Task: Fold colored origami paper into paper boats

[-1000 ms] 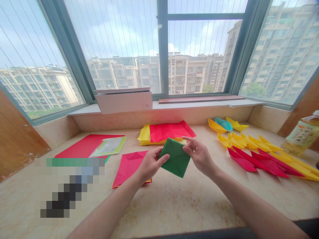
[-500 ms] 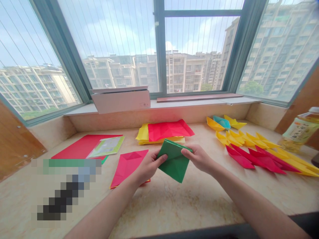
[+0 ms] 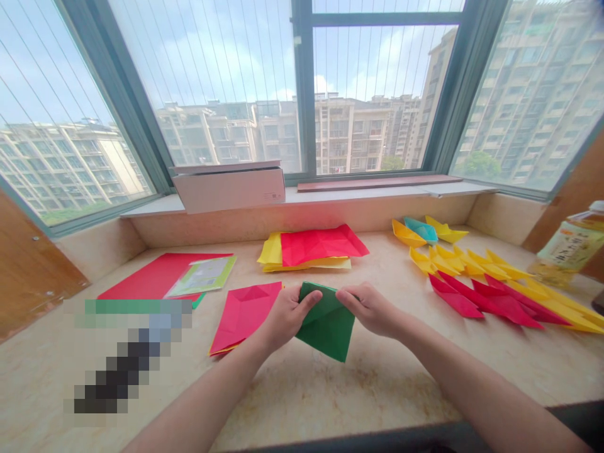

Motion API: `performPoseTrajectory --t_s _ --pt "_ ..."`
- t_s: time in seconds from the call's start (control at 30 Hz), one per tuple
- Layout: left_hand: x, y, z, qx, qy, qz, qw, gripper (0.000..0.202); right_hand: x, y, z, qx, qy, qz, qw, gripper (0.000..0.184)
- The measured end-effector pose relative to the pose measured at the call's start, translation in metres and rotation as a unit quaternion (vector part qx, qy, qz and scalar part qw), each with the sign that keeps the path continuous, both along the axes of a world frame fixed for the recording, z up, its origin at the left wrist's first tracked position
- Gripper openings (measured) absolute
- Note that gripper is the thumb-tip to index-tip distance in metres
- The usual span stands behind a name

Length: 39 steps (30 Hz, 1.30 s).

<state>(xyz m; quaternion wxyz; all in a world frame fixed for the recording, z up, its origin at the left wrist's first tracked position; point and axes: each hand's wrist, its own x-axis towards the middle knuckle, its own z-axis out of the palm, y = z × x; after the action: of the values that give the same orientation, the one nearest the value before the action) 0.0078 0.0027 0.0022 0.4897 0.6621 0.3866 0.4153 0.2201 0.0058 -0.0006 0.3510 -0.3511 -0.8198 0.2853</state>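
A folded green paper (image 3: 328, 327) hangs point-down just above the stone window counter (image 3: 330, 396). My left hand (image 3: 285, 314) pinches its upper left edge, thumb on top. My right hand (image 3: 370, 308) grips its upper right edge with curled fingers. Both hands sit close together at the paper's top. A creased pink sheet (image 3: 243, 314) lies flat just left of my left hand.
A stack of yellow and red sheets (image 3: 314, 248) lies behind the hands. Several folded yellow, red and one teal paper boats (image 3: 476, 283) fill the right side. A red sheet with a leaflet (image 3: 163, 277) lies left, a white box (image 3: 229, 187) on the sill, a bottle (image 3: 569, 248) far right.
Both hands have lowered the green paper toward the counter and drawn closer together at its top edge. The right hand's fingers have closed on the paper.
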Motion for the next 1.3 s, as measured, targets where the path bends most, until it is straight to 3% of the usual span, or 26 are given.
performPoseTrajectory --t_s 0.13,0.23,0.37,0.47,0.53,0.63,0.73,0.83,0.93,1.03,1.13,1.2,1.27,1.3 --pt "-0.002 -0.001 0.001 -0.026 -0.039 -0.014 0.999 0.039 -0.002 -0.003 0.001 -0.045 0.028 0.015 0.998 0.053" --pt "-0.002 -0.001 -0.001 -0.009 -0.043 0.006 0.999 0.04 -0.004 -0.003 0.0 -0.012 0.045 0.004 0.999 0.05" --pt "0.0 0.003 -0.001 0.045 -0.031 0.044 0.998 0.039 -0.004 0.0 -0.002 0.064 0.059 -0.015 0.996 0.038" --pt "-0.001 0.01 0.0 0.094 -0.042 0.069 0.992 0.046 0.0 0.002 -0.001 0.168 0.067 -0.059 0.982 0.03" --pt "-0.003 0.015 0.0 0.085 -0.059 0.09 0.991 0.055 0.005 0.005 0.0 0.256 0.048 -0.086 0.962 0.031" --pt "-0.005 0.016 -0.001 -0.013 -0.123 -0.004 0.992 0.063 0.013 0.009 0.002 0.364 -0.008 -0.092 0.927 0.037" --pt "-0.004 0.01 0.001 -0.113 -0.212 -0.132 0.962 0.073 0.015 0.012 0.003 0.42 -0.057 -0.059 0.904 0.042" --pt "-0.002 0.002 0.006 -0.135 -0.238 -0.116 0.955 0.061 0.013 0.012 0.003 0.445 -0.086 -0.018 0.891 0.045" --pt "-0.001 0.001 0.011 -0.121 -0.221 -0.064 0.966 0.043 0.009 0.011 0.0 0.42 -0.1 0.009 0.902 0.046" --pt "-0.001 0.005 0.009 -0.105 -0.205 -0.028 0.973 0.045 0.005 0.012 -0.006 0.351 -0.064 0.004 0.934 0.043" --pt "0.0 0.01 0.004 -0.087 -0.172 -0.011 0.981 0.047 0.002 0.016 -0.01 0.267 0.068 -0.07 0.959 0.042" --pt "0.001 0.01 0.001 -0.069 -0.153 -0.022 0.986 0.046 0.002 0.019 -0.01 0.192 0.177 -0.135 0.956 0.049" --pt "0.003 0.008 -0.001 -0.05 -0.141 -0.05 0.987 0.043 0.003 0.021 -0.006 0.086 0.254 -0.145 0.952 0.057" --pt "0.004 0.006 -0.001 -0.042 -0.135 -0.065 0.988 0.043 0.003 0.02 -0.004 0.022 0.27 -0.117 0.955 0.058"
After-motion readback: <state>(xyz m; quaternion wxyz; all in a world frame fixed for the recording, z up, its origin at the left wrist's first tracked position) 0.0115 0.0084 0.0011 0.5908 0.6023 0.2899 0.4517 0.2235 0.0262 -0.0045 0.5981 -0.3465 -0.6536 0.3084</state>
